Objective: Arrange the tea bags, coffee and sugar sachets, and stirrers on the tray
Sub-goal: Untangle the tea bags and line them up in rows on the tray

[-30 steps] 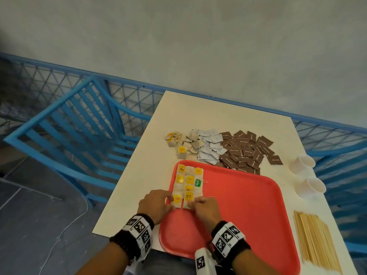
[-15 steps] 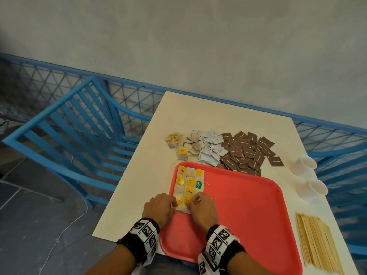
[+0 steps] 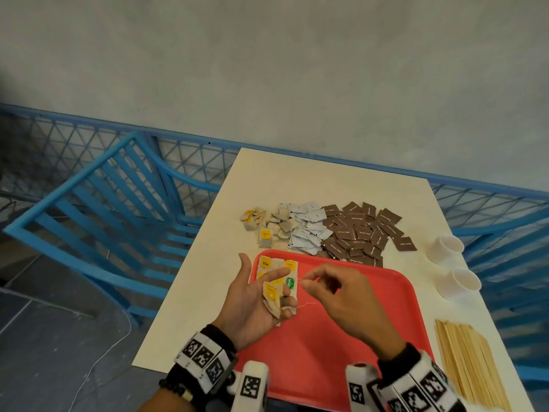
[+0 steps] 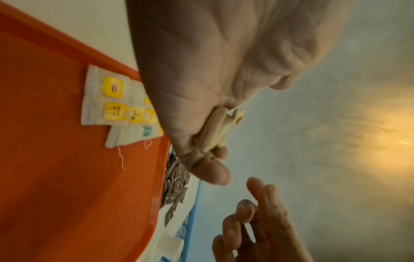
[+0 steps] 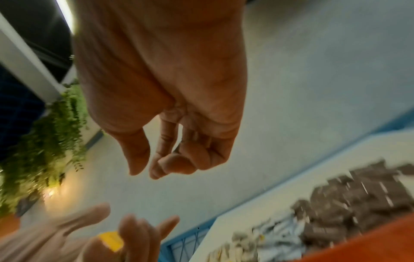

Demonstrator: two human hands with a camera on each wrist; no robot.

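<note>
Left hand [image 3: 252, 301] is lying palm up above the tray [image 3: 341, 352], its fingers curling round a few tea bags [image 3: 274, 298]. Right hand [image 3: 335, 292] is pinching a thin string [image 3: 307, 304]. Pulling gently should be keeping it untangled.

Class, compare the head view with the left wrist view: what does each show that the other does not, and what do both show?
Only the head view shows the wooden stirrers, the two white cups and the blue chair. Only the left wrist view shows, edge-on, how thick the bundle of tea bags is in the left hand. Both show the red tray, the tea bags laid in rows at its corner, the brown sachets and the right hand.
</note>
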